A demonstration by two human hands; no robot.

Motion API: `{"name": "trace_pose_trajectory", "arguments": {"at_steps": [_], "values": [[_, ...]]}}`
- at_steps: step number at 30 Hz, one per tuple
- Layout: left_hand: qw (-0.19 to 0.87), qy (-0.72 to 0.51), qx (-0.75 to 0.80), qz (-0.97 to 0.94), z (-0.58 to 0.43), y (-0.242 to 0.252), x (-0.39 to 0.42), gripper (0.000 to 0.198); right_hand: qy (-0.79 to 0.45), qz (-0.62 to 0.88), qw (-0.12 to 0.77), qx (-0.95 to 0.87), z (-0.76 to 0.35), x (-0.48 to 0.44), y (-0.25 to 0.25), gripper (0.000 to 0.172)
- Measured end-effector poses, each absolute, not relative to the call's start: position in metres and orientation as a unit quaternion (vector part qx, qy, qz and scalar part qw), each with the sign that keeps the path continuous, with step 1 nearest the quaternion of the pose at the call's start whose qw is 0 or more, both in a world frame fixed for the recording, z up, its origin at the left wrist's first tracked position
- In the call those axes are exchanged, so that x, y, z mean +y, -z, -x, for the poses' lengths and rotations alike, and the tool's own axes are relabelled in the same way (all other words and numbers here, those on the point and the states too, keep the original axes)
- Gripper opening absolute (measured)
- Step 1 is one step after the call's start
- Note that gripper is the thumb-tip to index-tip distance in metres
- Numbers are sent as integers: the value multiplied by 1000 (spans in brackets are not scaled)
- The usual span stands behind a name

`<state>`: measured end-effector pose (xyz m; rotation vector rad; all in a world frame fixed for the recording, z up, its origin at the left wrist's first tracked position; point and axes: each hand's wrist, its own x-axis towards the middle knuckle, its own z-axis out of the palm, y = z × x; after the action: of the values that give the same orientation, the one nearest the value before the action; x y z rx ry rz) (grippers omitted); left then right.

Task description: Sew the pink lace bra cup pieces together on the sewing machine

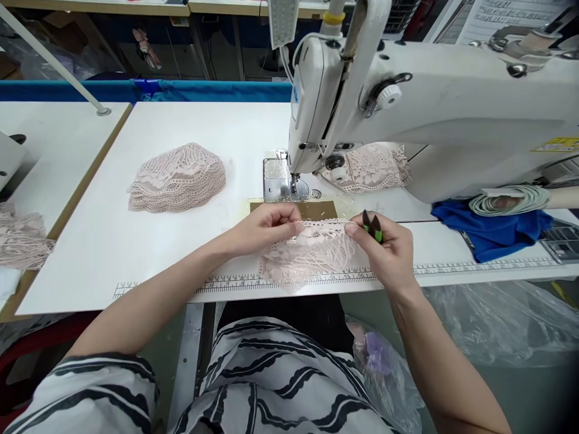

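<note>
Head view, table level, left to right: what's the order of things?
Lace heap at the left edge → stacked lace pieces → left hand → lace piece held between the hands → right hand, green snips in it → blue cloth.

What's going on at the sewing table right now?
A person sits at a white sewing machine. The left hand and the right hand pinch the top edge of a pink lace piece, which lies on the table in front of it. The right hand also holds small green snips. A lace stack sits to the left.
</note>
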<state>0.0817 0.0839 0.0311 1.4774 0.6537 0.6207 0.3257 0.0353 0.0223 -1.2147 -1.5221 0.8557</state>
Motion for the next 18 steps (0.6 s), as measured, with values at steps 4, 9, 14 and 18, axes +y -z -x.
{"name": "trace_pose_trajectory", "arguments": {"at_steps": [4,9,14,18], "values": [[662,-250,282,-648,-79,-32,85,27,-456,457,459,-610,-323,41,-25,31],[674,-218,291,-642,-80,-32,84,28,-495,427,474,-590,-317,45,-23,29],[680,-204,293,-641,-85,-34,82,31,-497,423,490,-578,-314,45,-19,25],[673,-222,304,-637,-86,-34,81,33,-505,442,453,-587,-310,44,-18,34]]}}
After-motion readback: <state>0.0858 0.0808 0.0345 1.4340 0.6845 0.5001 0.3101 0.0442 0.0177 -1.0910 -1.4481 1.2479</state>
